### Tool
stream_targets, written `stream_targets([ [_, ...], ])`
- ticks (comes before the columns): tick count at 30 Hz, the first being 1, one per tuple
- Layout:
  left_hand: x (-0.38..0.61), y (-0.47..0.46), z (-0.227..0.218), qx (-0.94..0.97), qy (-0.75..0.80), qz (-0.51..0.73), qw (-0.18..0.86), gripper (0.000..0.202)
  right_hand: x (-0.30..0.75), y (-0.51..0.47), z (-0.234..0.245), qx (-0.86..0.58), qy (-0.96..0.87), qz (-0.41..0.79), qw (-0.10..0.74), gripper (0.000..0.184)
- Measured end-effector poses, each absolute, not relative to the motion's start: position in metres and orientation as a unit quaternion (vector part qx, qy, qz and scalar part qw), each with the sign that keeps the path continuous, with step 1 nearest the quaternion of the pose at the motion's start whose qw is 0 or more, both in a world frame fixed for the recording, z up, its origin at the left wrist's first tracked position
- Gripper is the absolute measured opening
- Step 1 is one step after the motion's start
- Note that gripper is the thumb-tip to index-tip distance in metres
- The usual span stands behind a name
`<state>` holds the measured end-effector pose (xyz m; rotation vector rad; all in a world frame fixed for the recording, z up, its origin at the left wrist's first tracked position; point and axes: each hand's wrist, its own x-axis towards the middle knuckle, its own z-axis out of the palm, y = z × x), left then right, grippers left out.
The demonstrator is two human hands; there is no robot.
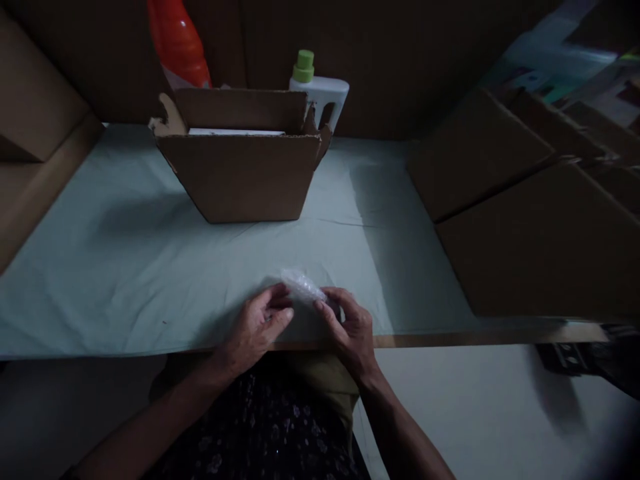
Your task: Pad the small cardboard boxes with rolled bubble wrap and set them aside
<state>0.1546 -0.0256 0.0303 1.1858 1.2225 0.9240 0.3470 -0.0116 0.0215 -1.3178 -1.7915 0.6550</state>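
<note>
A small clear piece of bubble wrap [304, 285] is held just above the cloth near the table's front edge. My right hand [353, 327] pinches its right end between thumb and fingers. At the wrap's left end is my left hand [260, 327], its fingers curved and its thumb apart from them. The left fingertips lie close to the wrap, and whether they touch it I cannot tell. Anything inside the wrap is too blurred to make out.
A cardboard box [245, 177] with a white item [235, 132] inside stands ahead. Behind it are an orange bottle [180, 43] and a white bottle with a green cap [323, 90]. Larger cardboard boxes [540, 233] stand on the right. Pale green cloth [125, 280] covers the table.
</note>
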Motion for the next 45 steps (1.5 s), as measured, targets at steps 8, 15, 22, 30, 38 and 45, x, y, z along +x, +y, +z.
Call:
stream_targets([
  [8,0.155,-0.021,0.042,0.598,0.527,0.434,0.419,0.019,0.352,-0.012,0.046,-0.441,-0.739,0.327,0.390,0.032],
  [15,0.139,-0.008,0.051,0.725,0.412,0.434,0.341,0.021,0.350,0.008,0.091,-0.398,-0.805,0.328,0.294,0.027],
  [22,0.119,0.009,0.056,0.648,0.436,0.418,0.463,0.016,0.326,0.033,0.108,-0.414,-0.830,0.299,0.223,0.013],
  [30,0.070,0.047,0.077,0.565,0.510,0.506,0.405,0.025,0.334,0.109,0.210,-0.514,-0.759,0.037,0.398,0.022],
  [38,0.052,0.069,0.039,0.550,0.565,0.549,0.277,0.019,0.282,0.217,0.239,-0.551,-0.808,-0.156,0.137,0.025],
  [45,0.052,0.069,0.036,0.557,0.564,0.533,0.295,0.020,0.240,0.246,0.234,-0.574,-0.795,-0.126,-0.153,0.027],
])
